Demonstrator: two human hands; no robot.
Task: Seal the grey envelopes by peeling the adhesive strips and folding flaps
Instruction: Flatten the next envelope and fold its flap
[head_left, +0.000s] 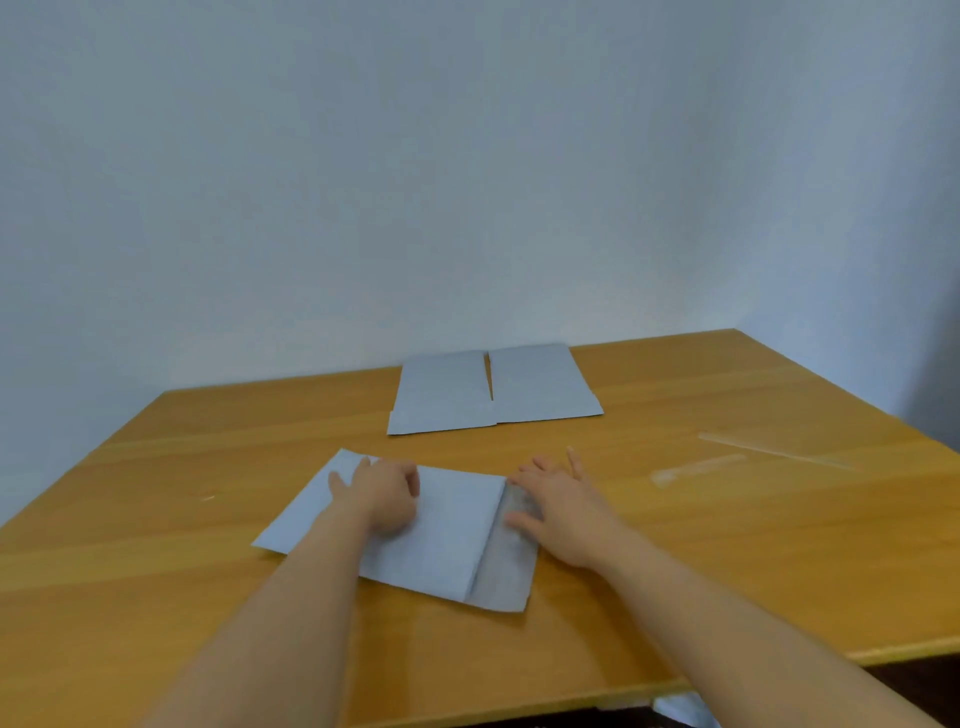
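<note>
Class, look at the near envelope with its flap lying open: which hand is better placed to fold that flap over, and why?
Right. The right hand already rests on the open flap at the near envelope's right end, while the left hand lies on the body, probably holding it steady.

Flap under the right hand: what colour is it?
Darker, slightly shiny grey flap, shown in the head view.

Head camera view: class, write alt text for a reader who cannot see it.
Two bare hands rest on a grey envelope on a wooden table: the left hand on its body, the right hand by its open flap. Two more grey envelopes lie side by side near the wall, and clear peeled strips lie to the right.
</note>
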